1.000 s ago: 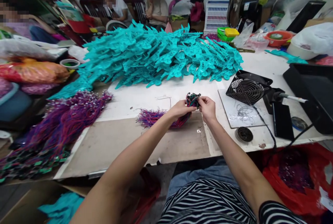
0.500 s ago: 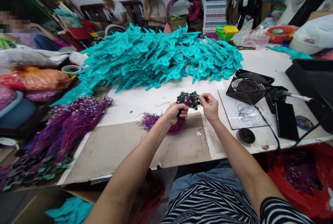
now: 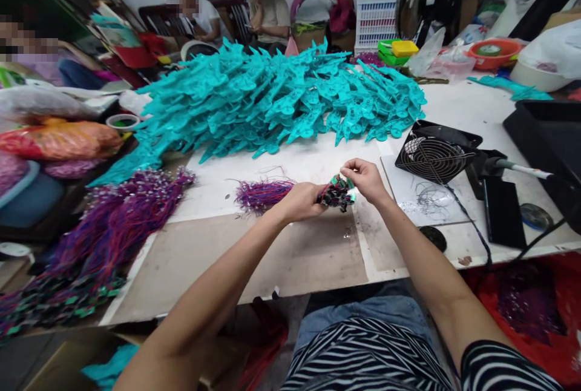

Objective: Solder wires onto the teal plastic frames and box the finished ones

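Observation:
A bundle of purple, red and blue wires (image 3: pixel 265 195) stretches across the middle of the table, its loose ends to the left. My left hand (image 3: pixel 305 202) is closed around the bundle near its right end. Beyond that fist stick out small black and green connector-like parts (image 3: pixel 336 196). Thumb and forefinger of my right hand (image 3: pixel 365 179) are pinched together at the upper edge of these parts, by a green piece. Whether a single wire or part lies in that pinch is too small to tell.
A large heap of turquoise plastic pieces (image 3: pixel 281 100) spans the table's back. More wire bundles (image 3: pixel 113 239) lie at the left. To the right are a black fan (image 3: pixel 433 152), a white board (image 3: pixel 408 188), a round tin (image 3: pixel 432 238) and a black phone-like slab (image 3: pixel 503 212). People sit behind.
The bundle has turned in my left hand, its wire ends now further left and higher. The connector end sits slightly lower, and my right hand has shifted a little at its top edge.

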`<state>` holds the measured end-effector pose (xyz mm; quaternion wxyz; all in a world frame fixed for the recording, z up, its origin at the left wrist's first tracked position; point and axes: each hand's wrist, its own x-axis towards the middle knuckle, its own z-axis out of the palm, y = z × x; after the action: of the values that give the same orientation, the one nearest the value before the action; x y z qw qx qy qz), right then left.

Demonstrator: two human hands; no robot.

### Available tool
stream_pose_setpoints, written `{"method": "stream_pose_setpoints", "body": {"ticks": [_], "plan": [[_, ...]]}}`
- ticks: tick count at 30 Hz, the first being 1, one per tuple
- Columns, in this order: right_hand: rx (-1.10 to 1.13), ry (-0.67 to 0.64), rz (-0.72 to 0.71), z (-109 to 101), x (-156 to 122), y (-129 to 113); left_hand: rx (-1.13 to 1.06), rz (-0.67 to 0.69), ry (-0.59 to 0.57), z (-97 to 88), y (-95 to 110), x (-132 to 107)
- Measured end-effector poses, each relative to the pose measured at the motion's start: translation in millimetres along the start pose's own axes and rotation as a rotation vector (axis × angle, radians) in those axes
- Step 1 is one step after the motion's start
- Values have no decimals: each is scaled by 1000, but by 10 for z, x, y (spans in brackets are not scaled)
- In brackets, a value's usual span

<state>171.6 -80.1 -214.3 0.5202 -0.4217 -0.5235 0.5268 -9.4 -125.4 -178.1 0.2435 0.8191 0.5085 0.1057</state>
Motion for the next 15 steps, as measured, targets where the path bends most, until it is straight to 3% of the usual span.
{"method": "stream_pose_setpoints", "body": {"ticks": [4,8,10,12,15], "plan": [[100,-1,58,112,-42,53,-459,-77,91,5,-47,-74],[196,47,97,194,-39,88,-625,-141,211,-13,-82,-130],[242,66,127,209,12,110,-656,-118,179,-58,-105,-187],[281,81,153,209,63,113,-651,-107,71,-134,-120,-255],[302,116,147,128,52,9,-411,-121,-38,-264,-92,-331]]}}
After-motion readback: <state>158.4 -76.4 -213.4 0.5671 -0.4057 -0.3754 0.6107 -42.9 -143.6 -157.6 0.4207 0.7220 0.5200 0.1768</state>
